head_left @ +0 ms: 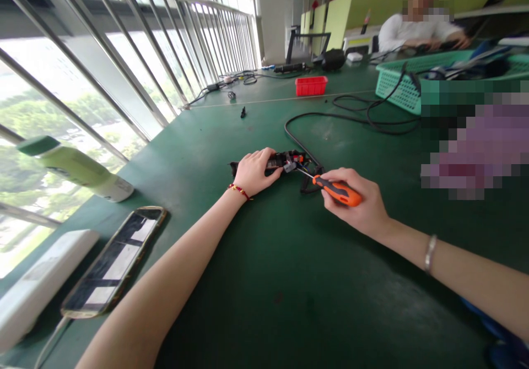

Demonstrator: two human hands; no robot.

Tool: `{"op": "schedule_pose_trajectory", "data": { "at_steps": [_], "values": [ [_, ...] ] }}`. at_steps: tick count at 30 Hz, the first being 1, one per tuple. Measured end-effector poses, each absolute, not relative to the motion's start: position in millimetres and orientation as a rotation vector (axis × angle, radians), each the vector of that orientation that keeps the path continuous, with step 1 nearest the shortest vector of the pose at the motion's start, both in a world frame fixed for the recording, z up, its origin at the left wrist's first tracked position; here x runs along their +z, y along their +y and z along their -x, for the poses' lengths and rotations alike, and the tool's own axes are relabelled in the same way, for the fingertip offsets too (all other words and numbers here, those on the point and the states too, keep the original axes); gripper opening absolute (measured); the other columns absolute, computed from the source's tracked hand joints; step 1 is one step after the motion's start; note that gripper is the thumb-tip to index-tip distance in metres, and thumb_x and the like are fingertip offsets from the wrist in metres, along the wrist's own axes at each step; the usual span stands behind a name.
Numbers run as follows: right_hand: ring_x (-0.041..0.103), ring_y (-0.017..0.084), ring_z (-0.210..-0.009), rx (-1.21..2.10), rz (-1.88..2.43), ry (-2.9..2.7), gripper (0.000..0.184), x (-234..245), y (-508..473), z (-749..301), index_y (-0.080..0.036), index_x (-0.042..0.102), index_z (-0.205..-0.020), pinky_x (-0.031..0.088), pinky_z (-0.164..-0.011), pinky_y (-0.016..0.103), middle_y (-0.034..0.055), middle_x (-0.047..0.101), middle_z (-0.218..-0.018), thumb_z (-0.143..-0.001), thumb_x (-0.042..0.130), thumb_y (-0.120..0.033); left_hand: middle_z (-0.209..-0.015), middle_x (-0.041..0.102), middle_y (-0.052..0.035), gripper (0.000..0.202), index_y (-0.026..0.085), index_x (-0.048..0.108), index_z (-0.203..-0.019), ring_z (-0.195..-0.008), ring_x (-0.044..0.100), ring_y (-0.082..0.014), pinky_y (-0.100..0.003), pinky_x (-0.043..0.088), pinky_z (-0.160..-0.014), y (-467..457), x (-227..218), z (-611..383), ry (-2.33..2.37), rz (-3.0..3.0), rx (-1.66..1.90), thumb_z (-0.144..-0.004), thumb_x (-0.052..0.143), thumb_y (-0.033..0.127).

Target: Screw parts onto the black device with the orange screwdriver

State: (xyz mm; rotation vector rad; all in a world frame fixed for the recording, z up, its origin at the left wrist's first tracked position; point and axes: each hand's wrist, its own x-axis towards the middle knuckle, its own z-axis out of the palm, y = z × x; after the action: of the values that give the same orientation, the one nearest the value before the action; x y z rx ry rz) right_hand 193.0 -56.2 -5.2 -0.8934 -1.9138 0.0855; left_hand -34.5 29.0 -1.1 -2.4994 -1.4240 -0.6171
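- Pressing down, the left hand [255,172] lies flat, grip closed over a small black device [285,161] at mid-desk [264,281].
- Right hand [359,204], grip wrapped fully around an orange screwdriver [336,190]; tip at the exposed parts.
- Risk: the tip may slip toward the nearby left fingers [276,174], or snag the black cable [301,146].

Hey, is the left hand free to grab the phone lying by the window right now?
Probably not at once: the left hand is pressed on the black device. The phone lies uncovered beside that forearm, so nothing blocks it.
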Motion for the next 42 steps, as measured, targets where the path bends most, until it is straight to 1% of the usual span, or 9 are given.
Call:
{"op": "schedule_pose_trajectory", "data": {
  "at_steps": [3,5,11,19,24,28,32,36,42],
  "values": [
    [0.064,0.015,-0.063,0.050,0.906,-1.956,0.018,-3.8,-56.2,-193.5,-0.023,0.054,-0.090,0.052,-0.059,0.026,0.0002,0.067,-0.077,-0.073,0.059,-0.019,-0.096,0.064,-0.0050,0.035,0.019,0.049,-0.106,-0.092,0.060,-0.0224,-0.033,0.041,-0.077,28.9,-1.1,34.4,-1.426,2.502,-0.617,-0.081,0.049,0.044],
    [0.064,0.015,-0.062,0.038,0.914,-1.964,0.016,-3.0,-56.3,-193.7,-0.023,0.054,-0.089,0.052,-0.059,0.027,-0.0001,0.067,-0.074,-0.074,0.059,-0.020,-0.097,0.064,-0.0049,0.034,0.019,0.049,-0.106,-0.092,0.060,-0.0223,-0.033,0.041,-0.077,28.7,-0.8,34.2,-1.430,2.504,-0.613,-0.082,0.049,0.044],
    [0.063,0.015,-0.061,0.037,0.895,-1.962,0.013,-1.4,-56.8,-192.3,-0.022,0.055,-0.087,0.050,-0.058,0.027,0.0009,0.067,-0.074,-0.075,0.058,-0.019,-0.098,0.064,-0.0053,0.035,0.019,0.049,-0.107,-0.092,0.060,-0.0223,-0.033,0.040,-0.078,29.0,-0.9,33.9,-1.441,2.501,-0.599,-0.082,0.049,0.043],
    [0.059,0.013,-0.058,0.029,0.843,-2.068,0.011,-3.8,-53.9,-193.7,-0.020,0.055,-0.087,0.048,-0.057,0.025,0.0010,0.066,-0.073,-0.076,0.057,-0.018,-0.097,0.064,-0.0048,0.035,0.018,0.049,-0.108,-0.092,0.059,-0.0217,-0.033,0.040,-0.078,29.8,-2.5,34.4,-1.417,2.477,-0.576,-0.083,0.047,0.043],
    [0.060,0.013,-0.059,0.019,0.778,-2.183,0.012,-7.1,-52.0,-193.0,-0.020,0.054,-0.088,0.048,-0.059,0.026,0.0016,0.066,-0.078,-0.076,0.057,-0.018,-0.097,0.064,-0.0047,0.035,0.018,0.049,-0.108,-0.092,0.059,-0.0215,-0.032,0.039,-0.079,29.9,-3.1,33.7,-1.414,2.457,-0.567,-0.083,0.046,0.042],
    [0.060,0.013,-0.057,0.034,0.860,-2.130,0.014,-6.8,-53.2,-194.2,-0.020,0.055,-0.091,0.048,-0.057,0.026,0.0013,0.066,-0.074,-0.077,0.057,-0.020,-0.096,0.064,-0.0051,0.034,0.018,0.049,-0.108,-0.091,0.059,-0.0218,-0.033,0.039,-0.078,30.6,-3.5,33.3,-1.410,2.455,-0.572,-0.084,0.046,0.042],
    [0.062,0.015,-0.064,0.072,0.938,-1.983,0.019,-5.4,-55.0,-194.5,-0.021,0.053,-0.094,0.050,-0.060,0.027,0.0018,0.065,-0.077,-0.076,0.059,-0.020,-0.096,0.064,-0.0055,0.034,0.018,0.049,-0.107,-0.091,0.059,-0.0222,-0.033,0.039,-0.078,30.9,-3.7,33.3,-1.419,2.460,-0.568,-0.084,0.045,0.043],
    [0.062,0.015,-0.071,0.091,0.855,-1.965,0.015,-3.8,-55.5,-193.1,-0.022,0.054,-0.090,0.050,-0.065,0.027,0.0020,0.063,-0.082,-0.077,0.056,-0.016,-0.097,0.064,-0.0056,0.035,0.018,0.049,-0.108,-0.092,0.058,-0.0222,-0.033,0.039,-0.078,30.7,-3.6,33.8,-1.415,2.463,-0.575,-0.084,0.045,0.043],
    [0.062,0.014,-0.060,0.074,0.898,-1.974,0.011,-4.1,-54.6,-194.1,-0.021,0.054,-0.084,0.050,-0.057,0.026,0.0016,0.065,-0.074,-0.075,0.060,-0.020,-0.097,0.064,-0.0055,0.035,0.018,0.049,-0.108,-0.091,0.058,-0.0222,-0.033,0.039,-0.078,30.6,-3.6,33.8,-1.423,2.463,-0.568,-0.084,0.045,0.043]
  ]
}}
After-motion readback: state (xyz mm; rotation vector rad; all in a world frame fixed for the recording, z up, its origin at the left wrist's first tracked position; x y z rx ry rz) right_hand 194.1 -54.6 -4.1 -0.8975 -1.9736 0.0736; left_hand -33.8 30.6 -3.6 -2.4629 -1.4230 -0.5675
